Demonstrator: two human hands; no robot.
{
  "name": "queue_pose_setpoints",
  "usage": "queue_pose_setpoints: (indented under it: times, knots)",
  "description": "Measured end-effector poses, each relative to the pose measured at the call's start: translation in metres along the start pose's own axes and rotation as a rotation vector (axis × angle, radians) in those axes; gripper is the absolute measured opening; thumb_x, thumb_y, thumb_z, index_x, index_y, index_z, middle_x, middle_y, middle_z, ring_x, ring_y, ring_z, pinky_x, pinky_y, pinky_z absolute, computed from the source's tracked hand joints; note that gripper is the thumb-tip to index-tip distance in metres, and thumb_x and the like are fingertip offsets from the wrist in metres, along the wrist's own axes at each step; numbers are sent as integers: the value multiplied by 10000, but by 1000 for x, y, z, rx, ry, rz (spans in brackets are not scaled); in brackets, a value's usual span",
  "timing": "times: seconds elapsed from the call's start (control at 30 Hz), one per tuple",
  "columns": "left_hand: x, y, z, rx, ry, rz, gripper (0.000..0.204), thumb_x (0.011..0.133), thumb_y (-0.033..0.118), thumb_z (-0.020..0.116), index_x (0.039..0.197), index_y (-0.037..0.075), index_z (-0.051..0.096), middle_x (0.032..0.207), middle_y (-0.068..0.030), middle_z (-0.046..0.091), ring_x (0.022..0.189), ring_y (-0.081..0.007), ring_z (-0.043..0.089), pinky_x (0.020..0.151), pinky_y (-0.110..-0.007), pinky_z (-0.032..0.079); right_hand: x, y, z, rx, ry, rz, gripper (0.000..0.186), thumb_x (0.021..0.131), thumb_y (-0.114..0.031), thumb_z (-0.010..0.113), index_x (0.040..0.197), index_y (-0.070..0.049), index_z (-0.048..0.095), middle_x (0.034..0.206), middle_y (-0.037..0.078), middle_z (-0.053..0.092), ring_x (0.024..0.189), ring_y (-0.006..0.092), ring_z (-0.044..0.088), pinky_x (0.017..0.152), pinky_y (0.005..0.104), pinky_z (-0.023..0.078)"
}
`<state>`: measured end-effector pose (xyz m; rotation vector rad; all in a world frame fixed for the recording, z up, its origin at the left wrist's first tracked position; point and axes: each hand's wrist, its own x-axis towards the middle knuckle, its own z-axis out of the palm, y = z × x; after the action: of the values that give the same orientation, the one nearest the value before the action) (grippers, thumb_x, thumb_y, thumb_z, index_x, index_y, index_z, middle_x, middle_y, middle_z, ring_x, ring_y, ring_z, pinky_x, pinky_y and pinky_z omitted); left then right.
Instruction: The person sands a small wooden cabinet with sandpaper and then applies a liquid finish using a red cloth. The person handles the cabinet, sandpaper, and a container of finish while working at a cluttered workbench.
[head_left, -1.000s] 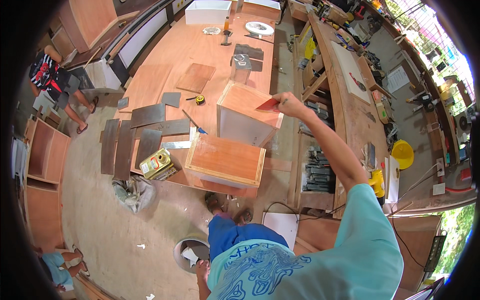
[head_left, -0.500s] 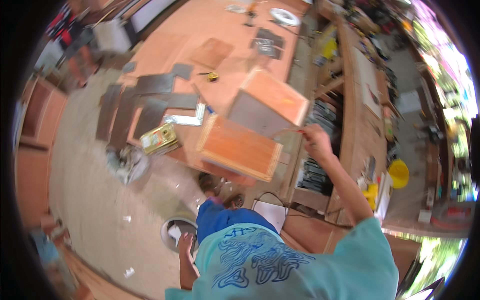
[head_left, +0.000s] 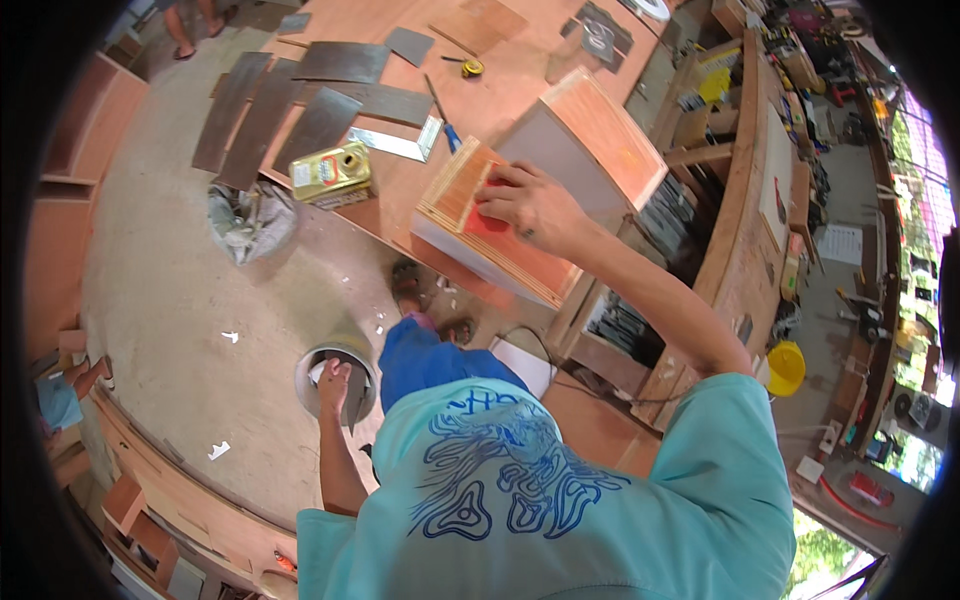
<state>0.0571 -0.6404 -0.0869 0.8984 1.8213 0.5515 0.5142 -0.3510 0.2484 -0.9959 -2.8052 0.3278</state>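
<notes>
My right hand (head_left: 530, 205) reaches over a small wooden box (head_left: 452, 188) at the table's near edge. Its bent fingers press a thin red sheet (head_left: 487, 216) against the box's upper face; the sheet's kind is unclear, since the hand covers part of it. Just behind stands a second wooden box (head_left: 605, 135) with a grey side. Low on the left, my left hand (head_left: 335, 380) hangs over a white bucket (head_left: 303, 385). A dark shape shows beside its fingers, and whether they grip it cannot be made out.
On the table (head_left: 390, 215) lie several dark panels (head_left: 345, 62), a screwdriver (head_left: 451, 135), a tape measure (head_left: 471, 68) and a gold can (head_left: 330, 170). A stuffed sack (head_left: 245, 220) sits on the floor. A cluttered workbench (head_left: 735, 220) runs along the right. Other people's legs show at the left.
My right hand has come left and down onto the near box, bringing the thin sheet with it. My left hand now appears farther forward, over the bucket. The whole view has shifted.
</notes>
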Motion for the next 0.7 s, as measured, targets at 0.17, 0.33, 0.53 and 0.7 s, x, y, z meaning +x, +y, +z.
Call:
queue_pose_setpoints:
  times: [0.17, 0.33, 0.53, 0.7]
  knots:
    - [-26, -14, 19, 10, -193, -376, 539, 890, 303, 651, 1312, -12, 541, 928, -69, 660, 706, -174, 609, 556, -354, 471, -150, -51, -20, -57, -30, 218, 207, 720, -189, 645, 874, -54, 669, 1064, 47, 660, 1062, 272, 572, 963, 411, 437]
    - [-27, -23, 12, 58, -442, -447, 552, 856, 269, 681, 1294, -41, 550, 956, -132, 677, 749, -188, 619, 641, -313, 495, -233, -43, -36, -60, -776, 525, 402, 566, -19, 701, 962, -83, 729, 1019, 53, 693, 1116, 307, 575, 1008, 465, 440]
    - [7, 29, -5, 137, -302, -345, 512, 867, 263, 665, 1284, -17, 567, 985, -152, 682, 846, -218, 642, 725, -348, 507, -58, 0, -47, -12, 78, 208, 371, 575, 0, 666, 943, -38, 699, 1038, 69, 697, 1164, 325, 549, 1026, 472, 434]
    - [66, 89, -24, 158, -197, -97, 462, 894, 211, 644, 1283, -18, 550, 1101, -121, 667, 967, -204, 636, 863, -313, 490, 59, 43, 0, 158, 126, -82, 262, 619, -40, 649, 878, -17, 680, 990, 65, 697, 1126, 314, 544, 1020, 479, 415]
